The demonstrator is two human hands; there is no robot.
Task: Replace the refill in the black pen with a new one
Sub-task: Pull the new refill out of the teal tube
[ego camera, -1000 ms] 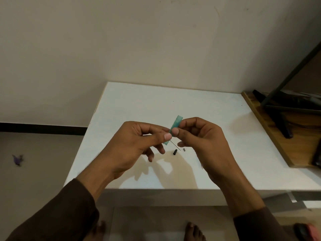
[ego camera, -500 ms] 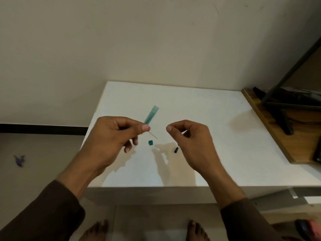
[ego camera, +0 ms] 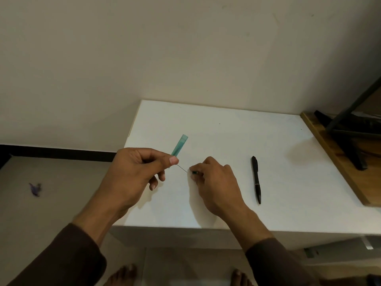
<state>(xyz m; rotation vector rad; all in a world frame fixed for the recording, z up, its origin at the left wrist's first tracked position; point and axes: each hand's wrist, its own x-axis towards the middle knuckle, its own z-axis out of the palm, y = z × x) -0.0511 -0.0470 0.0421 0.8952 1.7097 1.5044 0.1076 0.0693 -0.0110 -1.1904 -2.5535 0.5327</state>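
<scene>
While both hands [ego camera: 177, 174] work left, black pen [ego camera: 256, 179] lies rightward, apart.

Teal refill tube [ego camera: 179, 145] translucent plastic, thin wire-like metal tip. Black pen [ego camera: 256, 179] smooth glossy plastic. Table [ego camera: 226, 137] smooth matt white. Side shelf [ego camera: 338, 162] varnished wood grain. Sleeves [ego camera: 68, 259] dark matt cloth.
</scene>
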